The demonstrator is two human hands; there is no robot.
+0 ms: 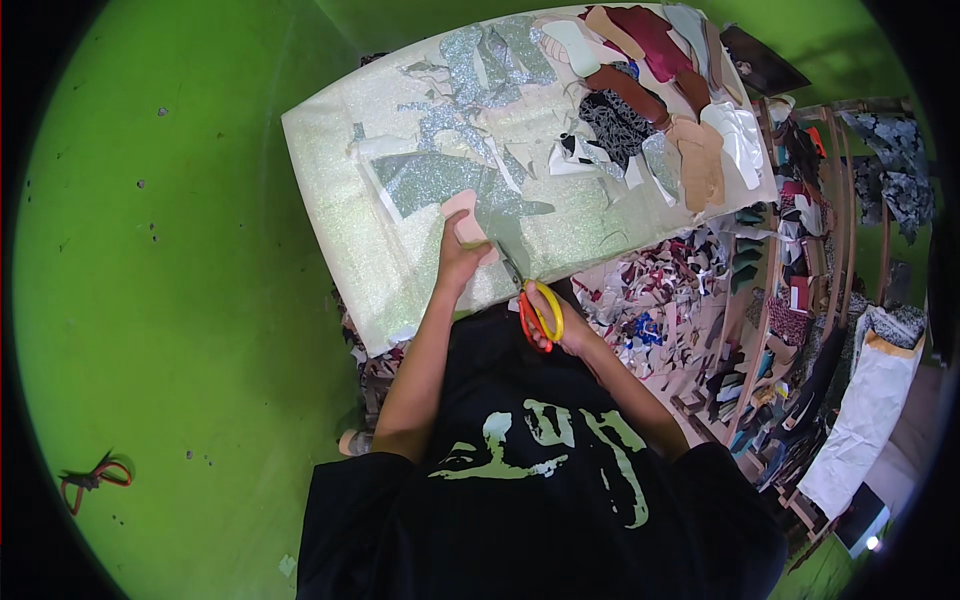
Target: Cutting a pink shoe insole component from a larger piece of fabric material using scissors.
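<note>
My left hand (459, 262) is closed on a pale pink, sole-shaped piece (460, 204), with the thumb and fingers on its near part. My right hand (568, 328) is wrapped round scissors (541, 310) with one yellow and one orange handle loop. The blades point away from me, close to the right side of the pink piece; whether they touch it I cannot tell. Beneath both lies a pale glittery sheet (400, 290) spread over the tabletop. Just beyond my left hand is a cut-up silvery glitter sheet (440, 180) with ragged edges.
Brown sole-shaped pieces (700, 165), dark patterned fabric (612, 122) and dark red material (645, 40) lie at the table's far right. Many scraps (650, 300) cover the floor on the right, beside loaded wooden racks (835, 230). Red-handled scissors (97, 477) hang on the green wall (180, 280).
</note>
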